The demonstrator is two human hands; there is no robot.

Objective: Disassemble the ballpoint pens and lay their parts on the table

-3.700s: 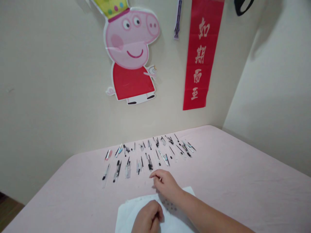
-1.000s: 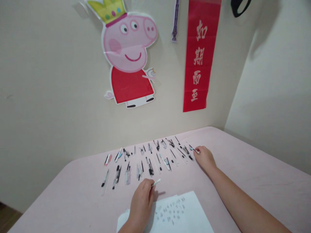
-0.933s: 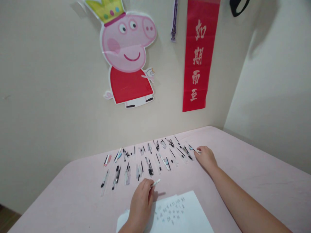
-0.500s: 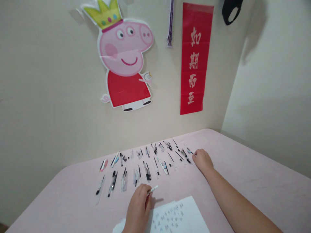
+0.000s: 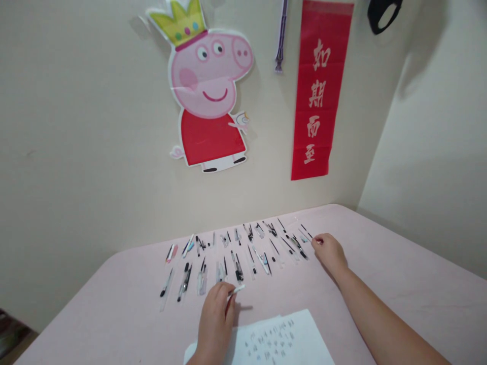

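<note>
My left hand (image 5: 217, 312) is closed around a slim white pen part (image 5: 237, 289), which sticks out past the fingertips toward the right. It hovers over the near side of the pink surface, beside the paper (image 5: 281, 342). At the right end of the laid-out pens, my right hand (image 5: 330, 252) pinches the near end of a thin dark pen refill (image 5: 306, 230). Beside these fingers lies a small light-blue pen piece (image 5: 303, 238). Nearby is a cluster of black and clear pen parts (image 5: 299, 247). The fingertips of my right hand are partly hidden.
Several taken-apart pens (image 5: 238, 267) lie in two rough rows across the pink cloth (image 5: 125, 304). Handwriting covers the white paper at the near edge. Behind stands a wall with a cartoon pig cutout (image 5: 213, 137) and a red banner (image 5: 321, 101).
The view has shifted slightly, so everything sits further right. The dark refill at my right hand has turned a little and lies apart from the light-blue piece. My left hand keeps its hold.
</note>
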